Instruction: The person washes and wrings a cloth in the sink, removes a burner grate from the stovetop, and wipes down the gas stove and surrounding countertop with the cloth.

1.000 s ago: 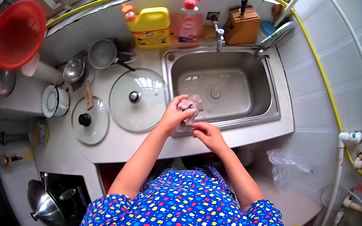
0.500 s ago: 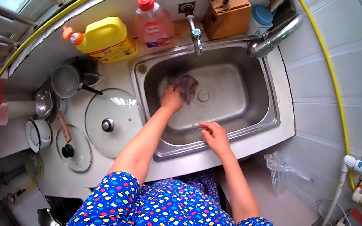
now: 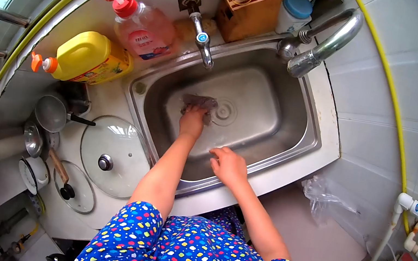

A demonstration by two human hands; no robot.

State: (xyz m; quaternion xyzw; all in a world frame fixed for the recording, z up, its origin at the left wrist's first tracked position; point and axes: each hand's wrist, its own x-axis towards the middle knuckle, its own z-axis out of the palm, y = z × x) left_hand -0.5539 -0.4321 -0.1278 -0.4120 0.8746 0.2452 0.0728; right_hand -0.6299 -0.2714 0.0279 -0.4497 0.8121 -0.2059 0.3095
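Observation:
My left hand [image 3: 192, 123] reaches down into the stainless steel sink [image 3: 306, 141] with its fingers on a wet, greyish-purple cloth [image 3: 200, 102]. The cloth lies bunched on the sink floor, just left of the drain [image 3: 224, 111]. Parts of the fingers disappear into its folds. Above the front part of the basin hangs my right hand [image 3: 229, 167], with its fingers loosely bent and apart and nothing in them.
A small tap [image 3: 202, 41] and a curved faucet [image 3: 334, 41] overhang the sink. Behind stand a pink soap bottle [image 3: 147, 37], a yellow jug [image 3: 91, 58] and a wooden knife block [image 3: 248, 10]. Glass lids [image 3: 119, 171] and a small pan [image 3: 51, 113] lie left.
The view has shifted and tilted. My left hand has pushed the cloth slightly over the sink floor, and it now spreads wider ahead of the fingers. My right hand has come a little closer to it.

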